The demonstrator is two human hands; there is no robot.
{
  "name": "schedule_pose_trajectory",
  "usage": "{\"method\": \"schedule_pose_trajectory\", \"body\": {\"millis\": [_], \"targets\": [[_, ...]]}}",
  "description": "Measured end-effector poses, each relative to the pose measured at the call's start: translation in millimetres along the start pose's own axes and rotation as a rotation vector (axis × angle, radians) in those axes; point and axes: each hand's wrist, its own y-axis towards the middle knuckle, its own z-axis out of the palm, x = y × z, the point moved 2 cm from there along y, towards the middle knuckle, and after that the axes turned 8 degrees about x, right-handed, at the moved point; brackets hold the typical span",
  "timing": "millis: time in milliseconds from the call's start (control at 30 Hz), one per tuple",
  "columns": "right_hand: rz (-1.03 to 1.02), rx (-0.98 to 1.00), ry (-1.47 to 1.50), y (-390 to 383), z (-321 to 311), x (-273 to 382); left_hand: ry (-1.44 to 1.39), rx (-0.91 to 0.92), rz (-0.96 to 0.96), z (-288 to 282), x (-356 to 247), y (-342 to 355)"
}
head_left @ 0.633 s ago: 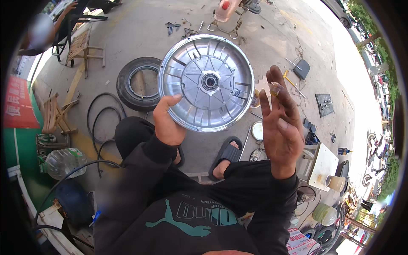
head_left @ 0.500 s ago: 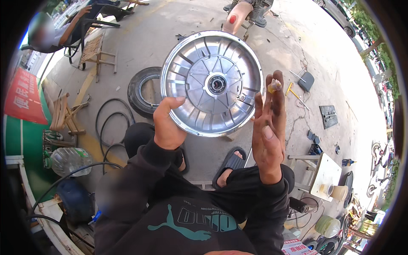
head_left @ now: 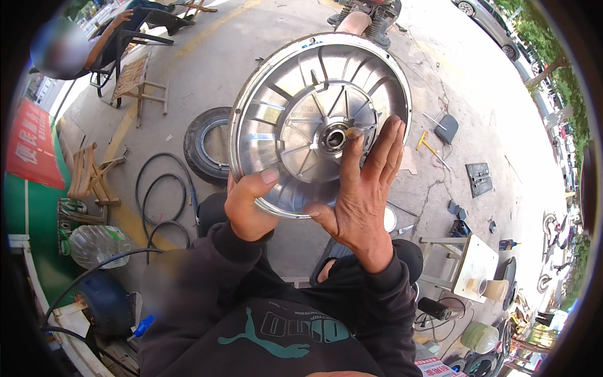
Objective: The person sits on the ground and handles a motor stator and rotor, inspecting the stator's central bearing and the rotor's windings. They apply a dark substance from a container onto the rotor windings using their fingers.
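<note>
My left hand (head_left: 250,204) grips the lower left rim of a silver round metal hub cover (head_left: 292,119), holding it up with its ribbed inner face toward me. A ring bearing (head_left: 334,139) sits at its middle. My right hand (head_left: 367,185), fingers apart and back toward me, lies over the cover's lower right, the index fingertip beside the bearing with a yellowish smear of what looks like grease on it. The thumb is near the lower rim.
A loose tyre (head_left: 201,135), hose loops (head_left: 144,201), folding stools (head_left: 135,81) and a seated person (head_left: 100,50) are at left. A vehicle's front fork (head_left: 377,25) stands ahead. Tools (head_left: 427,144) and a small white table (head_left: 474,270) with cups are at right.
My right hand has turned its back to me and moved left onto the cover's face, by the bearing. The cover has shifted right and up slightly in my left hand.
</note>
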Motion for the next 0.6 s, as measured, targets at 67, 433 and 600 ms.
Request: {"method": "schedule_pose_trajectory", "body": {"millis": [67,433,600], "targets": [[0.005,0.003,-0.039,1.2,3.9,-2.8,-0.286,0.021,-0.031,3.5,-1.7,4.4],[0.045,0.091,-0.088,2.9,17.9,-3.7,-0.692,0.006,-0.26,5.2,-12.2,11.7],[0.06,0.135,-0.112,5.0,14.2,-0.6,-0.722,0.034,-0.246,4.9,-13.9,12.7]]}}
